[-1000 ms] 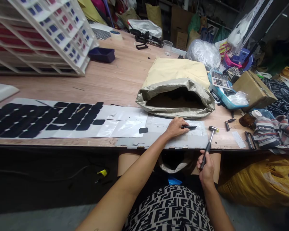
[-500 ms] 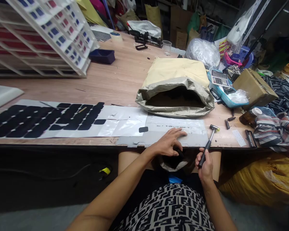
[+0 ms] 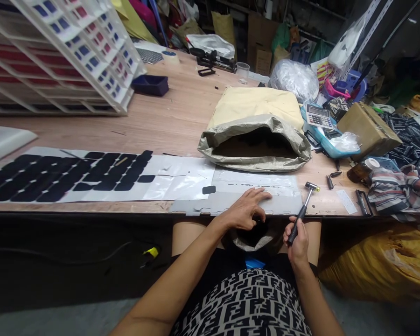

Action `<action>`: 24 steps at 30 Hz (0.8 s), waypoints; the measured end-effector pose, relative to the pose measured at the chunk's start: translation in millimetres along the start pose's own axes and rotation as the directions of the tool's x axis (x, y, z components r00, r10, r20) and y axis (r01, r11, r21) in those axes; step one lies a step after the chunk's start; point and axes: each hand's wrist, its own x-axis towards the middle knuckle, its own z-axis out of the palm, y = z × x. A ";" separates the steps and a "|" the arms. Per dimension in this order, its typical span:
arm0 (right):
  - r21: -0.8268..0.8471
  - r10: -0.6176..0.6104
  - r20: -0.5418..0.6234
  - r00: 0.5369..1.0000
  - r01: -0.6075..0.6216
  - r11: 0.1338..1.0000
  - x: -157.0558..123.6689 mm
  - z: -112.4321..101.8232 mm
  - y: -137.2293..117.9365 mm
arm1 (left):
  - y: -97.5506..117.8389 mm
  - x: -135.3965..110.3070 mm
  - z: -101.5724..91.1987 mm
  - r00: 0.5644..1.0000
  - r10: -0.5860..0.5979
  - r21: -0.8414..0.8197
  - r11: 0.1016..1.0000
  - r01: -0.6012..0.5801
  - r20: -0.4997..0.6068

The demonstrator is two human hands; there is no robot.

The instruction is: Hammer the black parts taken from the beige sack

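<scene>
My right hand [image 3: 298, 241] is closed round the black grip of a small hammer [image 3: 304, 209], whose metal head with a yellowish face points up and away over the table edge. My left hand [image 3: 249, 208] rests at the front edge on a grey sheet [image 3: 283, 204], fingers spread, with nothing visible in it. Just below it, between my legs, an open sack [image 3: 252, 247] shows its pale rim and dark inside. One black rounded strip [image 3: 209, 189] lies on the white paper to the left. Further left, rows of black rounded pieces [image 3: 52, 175] lie on the same paper.
A large open sack [image 3: 259, 100] lies beyond my hands. Right of it are a calculator [image 3: 319, 116], a blue basket [image 3: 339, 148], a brown jar [image 3: 362, 171] and a striped cloth [image 3: 388, 189]. A white crate [image 3: 121, 100] and a dark blue tray [image 3: 150, 85] stand at left.
The whole view has shifted very slightly. My hands and the hammer keep practically the same places, with no visible change of grip.
</scene>
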 end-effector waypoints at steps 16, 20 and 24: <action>-0.070 -0.040 -0.018 0.999 0.038 0.997 1.6 -1.9 7.8 | -98.0 120.0 -95.8 0.563 -0.694 -0.341 0.715 0.610 -0.449; -0.074 -0.038 -0.003 0.999 0.038 0.997 1.0 -4.7 11.6 | -135.2 153.6 -91.3 0.435 -0.827 -0.243 0.531 0.812 -0.356; -0.071 -0.039 0.003 0.999 0.039 0.997 1.0 -7.5 16.1 | -153.7 162.4 -81.4 0.472 -0.780 -0.164 0.573 0.803 -0.412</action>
